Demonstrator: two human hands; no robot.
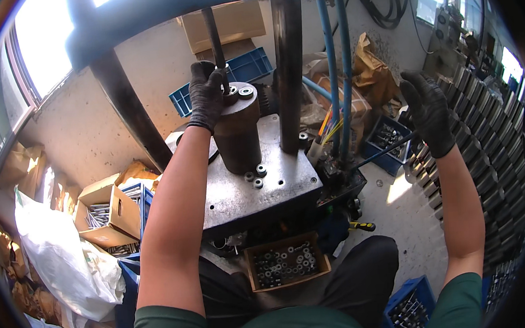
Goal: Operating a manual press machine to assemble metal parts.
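My left hand [206, 98], in a dark glove, is closed at the lower end of the press's dark vertical rod [215, 34]. Its curled fingers hide what they hold. Directly below stands a thick steel cylinder [239, 138], with a small bearing-like ring [245, 93] on its top face and another ring partly covered beside the rod. Several small metal rings [258, 183] lie at the cylinder's foot on the steel press plate [288, 183]. My right hand [431, 114], gloved too, is raised with fingers stretched out, by the end of a dark lever bar [385, 151].
A cardboard box [256, 283] of small rings sits between my knees. Press columns [288, 72] and blue hoses [343, 69] rise around the plate. At left is a carton [123, 211] of metal pins; at right, stacked steel bars [484, 150] and a blue bin [423, 286] of parts.
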